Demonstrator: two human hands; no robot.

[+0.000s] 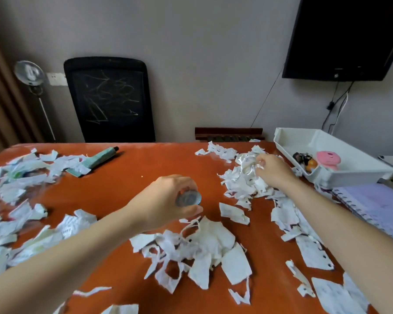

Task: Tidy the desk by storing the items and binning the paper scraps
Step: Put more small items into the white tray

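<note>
Orange tabletop (pixel 132 177) strewn with paper scraps (pixel 204 245). Left hand (pixel 166 200), left of white tray (pixel 349 177), fingers curled round small bluish round object (pixel 188 198); right hand (pixel 271 171) pinching scraps just beside tray. Gathering underway, probably; next: object into tray, scraps binned.

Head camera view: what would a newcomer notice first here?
Torn paper scraps litter the orange desk nearly everywhere. At its middle the left hand holds a small round clear object, while the right hand pinches a crumpled paper wad farther right. Beside that, at the desk's right edge, a white tray holds a pink item.
</note>
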